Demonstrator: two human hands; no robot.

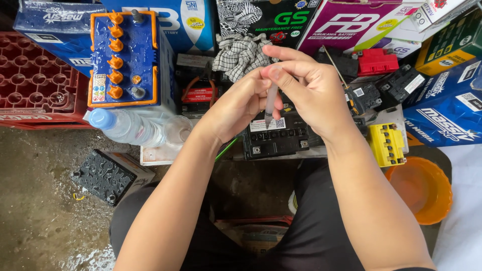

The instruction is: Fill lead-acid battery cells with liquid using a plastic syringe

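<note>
Head view. Both hands meet over one small black battery (277,138). The right hand (306,90) pinches the top of a single clear syringe (271,103) held upright, tip down just above the battery; the left hand (241,108) grasps its barrel from the side. To the left stands one blue battery (123,60) with six orange caps, one plastic bottle (123,125) beside it. One yellow battery (386,144) and one orange bowl (422,188) lie right.
</note>
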